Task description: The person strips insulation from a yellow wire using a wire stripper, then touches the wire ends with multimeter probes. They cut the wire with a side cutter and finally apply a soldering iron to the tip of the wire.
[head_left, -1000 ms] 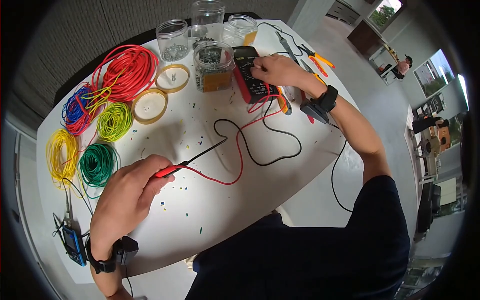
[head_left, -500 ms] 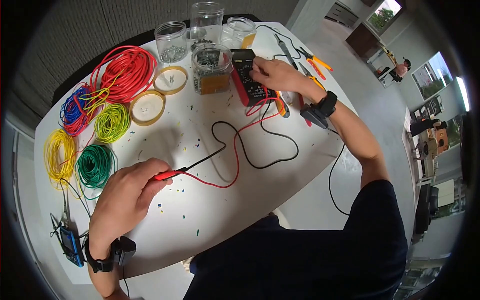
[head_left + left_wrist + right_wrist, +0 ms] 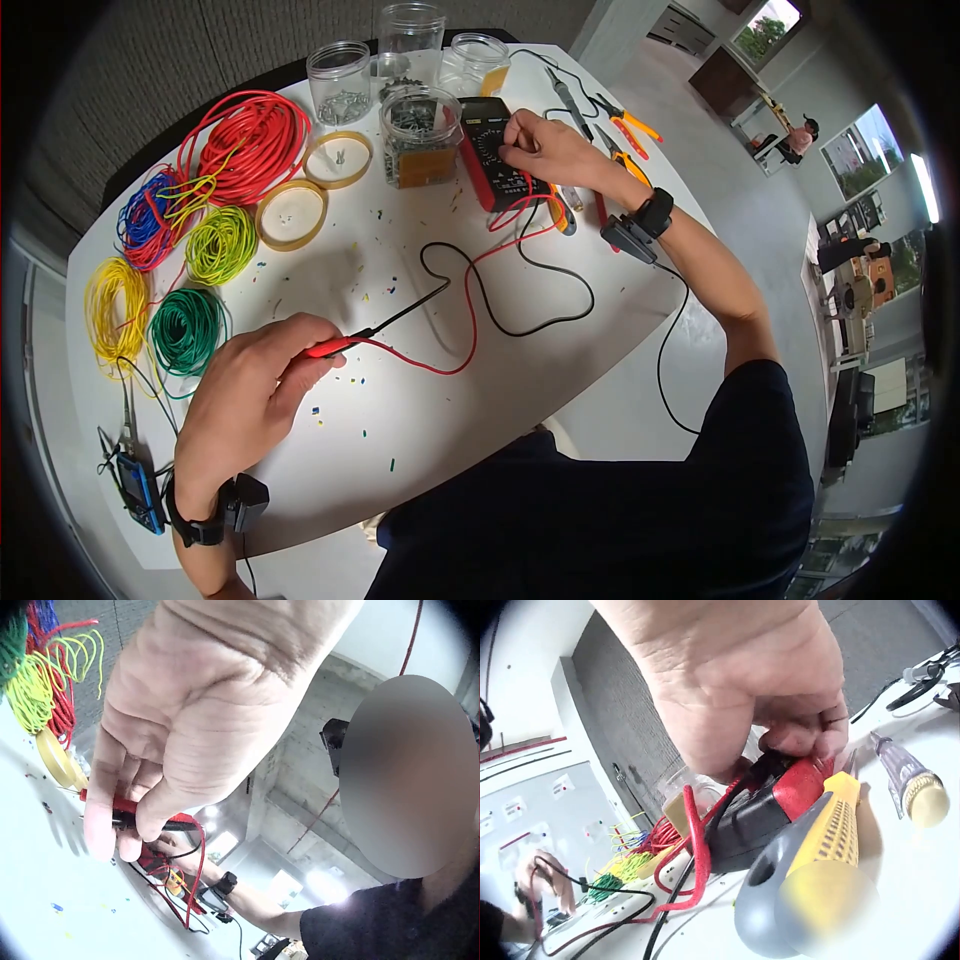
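In the head view the left hand pinches a red probe together with a black probe above the table's near left part; the left wrist view shows both between thumb and fingers. The right hand has its curled fingertips at the dial area of a red and black multimeter, which lies at the back. Whether they grip the dial is hidden, also in the right wrist view. A red lead and a black lead run from the meter to the probes.
Coils of red wire and green wire lie on the left, beside two round lids. Screw-filled jars stand left of the meter. Pliers and screwdrivers lie right of it. Small clippings dot the tabletop.
The head view has shifted slightly. Both hands keep nearly the same places, the left still pinching the probes, the right still at the meter's face.
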A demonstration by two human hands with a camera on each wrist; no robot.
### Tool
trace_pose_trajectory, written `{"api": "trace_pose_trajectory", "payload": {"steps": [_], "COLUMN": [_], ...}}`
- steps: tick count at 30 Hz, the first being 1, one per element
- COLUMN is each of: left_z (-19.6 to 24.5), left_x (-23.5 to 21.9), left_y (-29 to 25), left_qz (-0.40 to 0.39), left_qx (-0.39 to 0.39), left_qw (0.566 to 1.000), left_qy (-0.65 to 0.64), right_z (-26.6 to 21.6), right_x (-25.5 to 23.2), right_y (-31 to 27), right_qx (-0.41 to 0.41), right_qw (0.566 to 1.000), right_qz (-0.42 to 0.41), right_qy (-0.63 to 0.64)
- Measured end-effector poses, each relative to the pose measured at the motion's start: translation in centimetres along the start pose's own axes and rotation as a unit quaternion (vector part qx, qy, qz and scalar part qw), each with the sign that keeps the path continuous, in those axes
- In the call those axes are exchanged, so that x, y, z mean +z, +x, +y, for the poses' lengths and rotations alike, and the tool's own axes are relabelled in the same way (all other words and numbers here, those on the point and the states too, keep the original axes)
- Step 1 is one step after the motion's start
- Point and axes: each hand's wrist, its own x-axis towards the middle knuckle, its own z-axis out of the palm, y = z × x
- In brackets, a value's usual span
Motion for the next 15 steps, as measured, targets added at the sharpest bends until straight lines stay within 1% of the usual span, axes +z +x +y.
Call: {"api": "trace_pose_trajectory", "payload": {"steps": [5,7,8,10,14,15], "left_z": [-0.1,-0.1,0.0,0.3,0.5,0.5], "left_x": [0.0,0.0,0.0,-0.1,-0.1,-0.1], "left_y": [0.1,0.2,0.2,0.2,0.2,0.3], "left_qz": [0.0,0.004,0.004,-0.014,-0.022,-0.024], "left_qx": [-0.003,-0.003,0.001,-0.023,-0.01,-0.014], "left_qw": [1.0,1.0,1.0,0.999,1.0,1.0], "left_qy": [-0.025,-0.021,-0.024,-0.028,0.003,-0.002], "right_z": [-0.4,-0.6,-0.6,-0.5,-0.4,0.0], "right_x": [0.2,0.3,0.3,0.5,0.3,0.3], "right_y": [0.3,0.6,0.7,1.0,1.2,1.3], "right_qx": [0.011,0.001,0.003,-0.028,-0.03,-0.048], "right_qw": [0.999,0.992,0.991,0.983,0.982,0.984], "right_qz": [0.003,0.003,0.003,0.009,-0.008,-0.012], "right_qy": [-0.047,-0.128,-0.132,-0.179,-0.186,-0.172]}}
